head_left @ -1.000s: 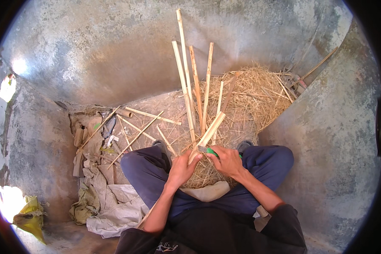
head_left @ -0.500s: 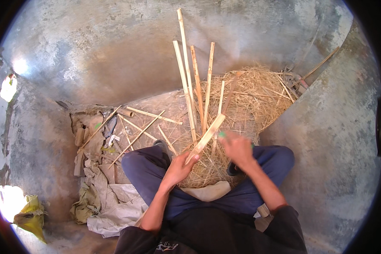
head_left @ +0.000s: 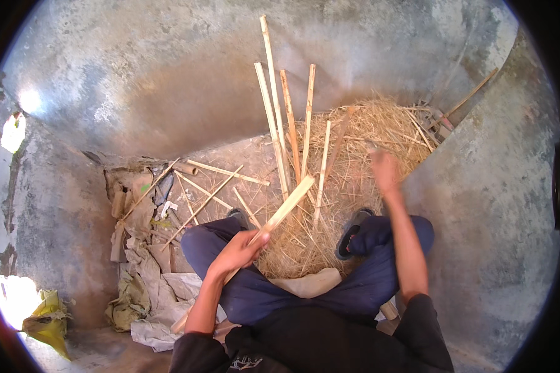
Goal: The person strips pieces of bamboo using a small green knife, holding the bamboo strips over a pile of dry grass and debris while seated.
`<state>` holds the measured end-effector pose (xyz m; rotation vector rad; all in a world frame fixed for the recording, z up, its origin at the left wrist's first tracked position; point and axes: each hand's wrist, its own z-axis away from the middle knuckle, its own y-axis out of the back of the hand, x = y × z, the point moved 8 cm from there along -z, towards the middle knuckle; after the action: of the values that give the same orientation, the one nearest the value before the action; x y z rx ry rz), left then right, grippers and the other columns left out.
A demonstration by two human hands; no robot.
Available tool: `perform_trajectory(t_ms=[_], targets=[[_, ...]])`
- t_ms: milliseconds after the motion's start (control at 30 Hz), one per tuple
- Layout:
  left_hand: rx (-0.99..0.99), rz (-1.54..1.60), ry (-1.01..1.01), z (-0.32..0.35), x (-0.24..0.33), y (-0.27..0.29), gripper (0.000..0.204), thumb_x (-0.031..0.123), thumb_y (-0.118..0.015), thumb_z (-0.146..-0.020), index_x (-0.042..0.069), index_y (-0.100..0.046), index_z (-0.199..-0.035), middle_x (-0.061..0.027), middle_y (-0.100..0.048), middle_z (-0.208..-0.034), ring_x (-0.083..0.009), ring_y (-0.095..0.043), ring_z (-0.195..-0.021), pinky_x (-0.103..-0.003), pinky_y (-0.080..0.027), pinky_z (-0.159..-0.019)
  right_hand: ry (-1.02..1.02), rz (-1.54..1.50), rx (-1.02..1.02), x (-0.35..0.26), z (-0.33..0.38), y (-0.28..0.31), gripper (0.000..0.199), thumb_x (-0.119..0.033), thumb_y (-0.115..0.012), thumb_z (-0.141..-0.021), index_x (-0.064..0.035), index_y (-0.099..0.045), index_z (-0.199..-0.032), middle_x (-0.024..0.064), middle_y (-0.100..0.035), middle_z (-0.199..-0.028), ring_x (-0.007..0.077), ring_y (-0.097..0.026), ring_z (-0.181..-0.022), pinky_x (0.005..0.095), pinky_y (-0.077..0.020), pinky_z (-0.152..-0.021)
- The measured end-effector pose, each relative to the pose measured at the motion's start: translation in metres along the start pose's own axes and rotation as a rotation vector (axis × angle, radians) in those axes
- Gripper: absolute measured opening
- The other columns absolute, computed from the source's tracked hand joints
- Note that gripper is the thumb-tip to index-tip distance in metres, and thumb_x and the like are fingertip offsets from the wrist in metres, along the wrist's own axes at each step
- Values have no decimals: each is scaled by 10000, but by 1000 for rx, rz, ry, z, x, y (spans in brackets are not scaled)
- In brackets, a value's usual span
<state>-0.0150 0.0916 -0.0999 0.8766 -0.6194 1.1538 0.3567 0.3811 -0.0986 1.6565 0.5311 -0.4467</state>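
**Left hand (head_left: 239, 250) grips a strip (head_left: 282, 210); right hand (head_left: 386, 173) is well apart, by the straw (head_left: 386, 133)**

The left hand is over the left thigh, its fingers wrapped around the pale strip and the thumb pressed along the top. The strip slants over the space between the knees, its far end up and to the right, its near part passing under the hand toward the forearm. The right hand is out ahead of the right knee, in front of the straw heap's near edge. It is blurred, but its fingers look curled round a knife (head_left: 373, 148), of which only a greyish bit shows; the exact hold I cannot tell.

Beyond the strip's far end, several sticks (head_left: 310, 112) fan out toward the wall (head_left: 193, 93), one rising above the rest. More straw covers the floor between the shoes (head_left: 353, 234). A pale cloth (head_left: 311, 283) lies between the thighs, at the edge of that straw.

To the left, thin canes (head_left: 210, 199) lie across one another on the floor. Nearer the person, a crumpled sack (head_left: 152, 334) spreads beside the left thigh, partly behind the left forearm. A yellow bag (head_left: 48, 317) is farther left.
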Motion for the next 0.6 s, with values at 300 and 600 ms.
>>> perform_trajectory(t_ms=[300, 600], targets=[[366, -520, -231, 19, 25, 58, 559, 514, -654, -1080, -29, -668, -945, -154, -602, -703, -270, -618, -633, -431, -488, -631, 247, 239, -311, -63, 31, -18, 409, -378, -780, -978, -50, -762, -1223, 218, -783, -1012, 402, -761, -972, 524, -575, -846], [317, -676, -192, 2, 74, 19, 549, 544, -631, -1057, 10, -753, -1083, -291, -739, -873, -501, -728, -926, -578, -558, -893, 271, -569, -454, -107, 63, -48, 451, -372, -790, -1022, -44, -752, -1328, 88, -806, -986, 176, -745, -941, 385, -571, -910]])
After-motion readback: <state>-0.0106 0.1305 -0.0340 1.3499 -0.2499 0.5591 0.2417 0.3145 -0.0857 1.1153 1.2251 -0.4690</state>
